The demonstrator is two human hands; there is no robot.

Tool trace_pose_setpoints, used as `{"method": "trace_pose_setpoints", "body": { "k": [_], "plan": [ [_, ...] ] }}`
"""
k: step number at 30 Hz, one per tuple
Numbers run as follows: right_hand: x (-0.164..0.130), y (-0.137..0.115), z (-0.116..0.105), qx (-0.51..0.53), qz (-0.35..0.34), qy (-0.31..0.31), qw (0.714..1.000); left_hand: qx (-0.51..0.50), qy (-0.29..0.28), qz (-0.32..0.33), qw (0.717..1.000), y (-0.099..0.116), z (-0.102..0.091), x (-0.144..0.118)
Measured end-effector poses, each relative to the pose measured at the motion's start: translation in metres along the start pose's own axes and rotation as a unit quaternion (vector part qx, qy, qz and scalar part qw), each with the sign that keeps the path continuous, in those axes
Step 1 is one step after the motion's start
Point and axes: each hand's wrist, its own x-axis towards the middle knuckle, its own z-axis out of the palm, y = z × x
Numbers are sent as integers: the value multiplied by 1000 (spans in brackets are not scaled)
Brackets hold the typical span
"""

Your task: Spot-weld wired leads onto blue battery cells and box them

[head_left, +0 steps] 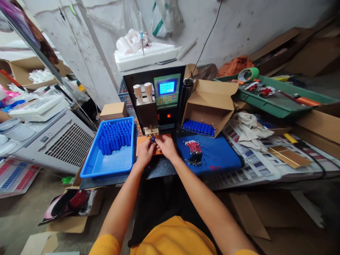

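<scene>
One blue piece [153, 139], long axis unclear

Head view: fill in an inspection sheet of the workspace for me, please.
Surface: speckled tabletop, blue mat at right.
Work things: blue tray of upright blue cylinders; red and black leads on the mat; machine, screen lit.
Clutter: crumpled white cloth, loaded green tray.
Hands: left hand and right hand pinch a small blue piece, partly hidden.
Cables: black cable before the wall.
Surroundings: open cardboard box, low at left.
</scene>
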Motion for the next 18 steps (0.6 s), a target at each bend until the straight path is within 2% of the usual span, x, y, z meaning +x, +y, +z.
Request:
{"method": "trace_pose_setpoints", "body": {
  "k": [4, 7, 11, 13, 16, 18],
  "plan": [
    [-7, -1, -5, -47, -27, 20, 998, -26, -8, 4, 1000, -2, 2, 1],
    [-16, -6, -7, -67, -40, 27, 997, -16, 12, 19, 1000, 2, 3, 0],
    [-30, -19, -12, -53, -32, -3, 998, 80, 45, 75, 993, 15, 3, -5],
    [-28, -20, -14, -66, -8, 15, 998, 145, 41, 109, 983, 15, 4, -3],
    [-9, -5, -15, -104, -9, 7, 995, 228, 26, 123, 966, 5, 4, 9],
    [6, 18, -15, -126, -40, 12, 991, 259, 25, 128, 957, -3, 5, 15]
  ]
}}
